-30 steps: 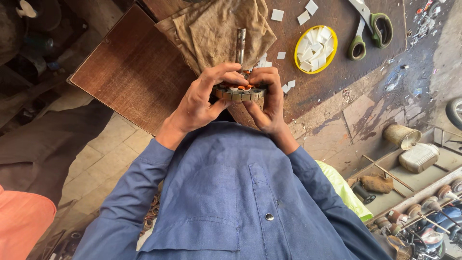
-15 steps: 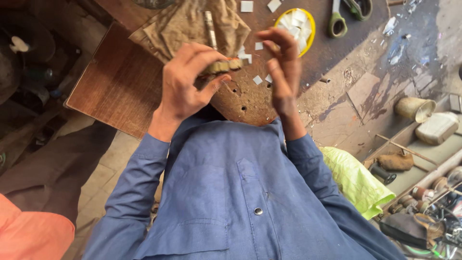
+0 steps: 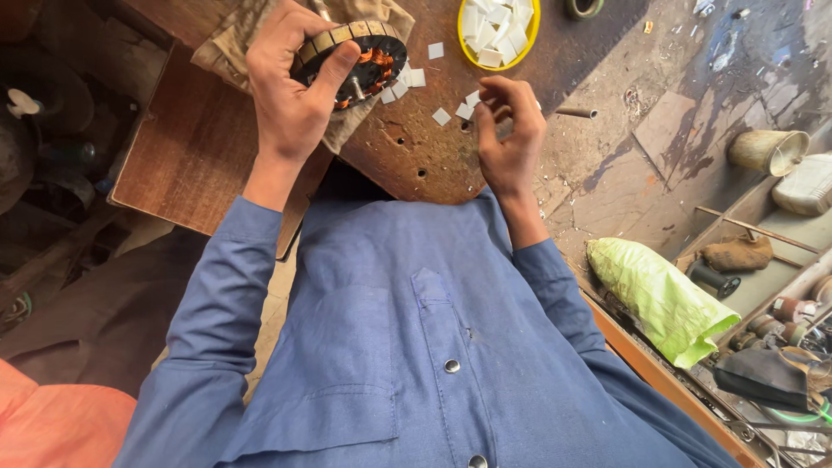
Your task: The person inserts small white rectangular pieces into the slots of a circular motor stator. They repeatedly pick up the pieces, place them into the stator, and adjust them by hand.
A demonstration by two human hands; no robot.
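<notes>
My left hand [image 3: 295,87] grips a round motor armature [image 3: 360,56], a dark disc with copper windings and a central shaft, held tilted above a tan cloth [image 3: 234,39]. My right hand [image 3: 507,130] hovers over the rusty metal board [image 3: 433,156], fingers curled and pinched near small white paper squares [image 3: 451,113] scattered there; whether it holds one I cannot tell. A yellow bowl [image 3: 498,30] full of the same white squares sits at the top of the board. My blue shirt fills the lower frame.
A brown wooden panel [image 3: 191,147] lies left of the board. A green-yellow bag [image 3: 663,295] rests on the ground at right, with a tin can [image 3: 767,152], a tray of tools [image 3: 780,347] and an orange cloth [image 3: 52,425] at lower left.
Both hands held the armature together; now the right hand has let go and moved right toward the paper squares, while the left hand turned the armature face-up. The camera tilted downward.
</notes>
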